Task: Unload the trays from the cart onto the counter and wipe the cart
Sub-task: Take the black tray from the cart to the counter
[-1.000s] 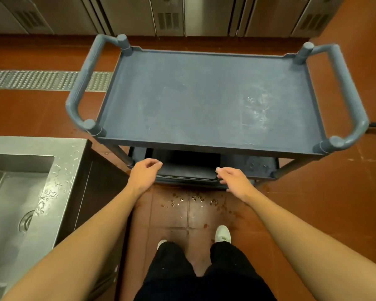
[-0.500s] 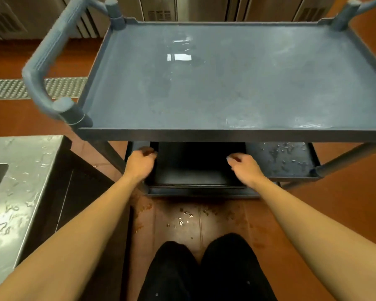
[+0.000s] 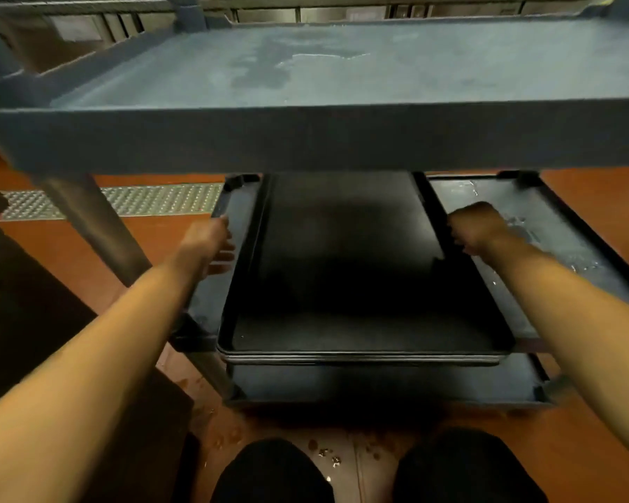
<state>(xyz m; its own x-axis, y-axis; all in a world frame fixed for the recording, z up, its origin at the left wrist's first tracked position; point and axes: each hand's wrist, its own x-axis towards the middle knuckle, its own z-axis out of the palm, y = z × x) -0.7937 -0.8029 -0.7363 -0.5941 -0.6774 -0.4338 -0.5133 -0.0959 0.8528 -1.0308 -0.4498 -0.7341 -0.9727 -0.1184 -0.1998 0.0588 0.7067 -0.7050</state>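
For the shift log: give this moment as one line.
left hand: open beside trays | right hand: on stack's right rim | black trays: lower shelf | top shelf: wet

Red-brown floor (image 3: 596,448), metal drain grate (image 3: 124,199), steel cabinets (image 3: 305,12) behind; dim light.

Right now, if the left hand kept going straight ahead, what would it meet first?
Probably the left rim of the stacked black trays: the left hand reaches forward just beside it over the lower shelf; depth is unclear.

Commercial kitchen: steel cabinets (image 3: 305,12), floor drain (image 3: 124,199)
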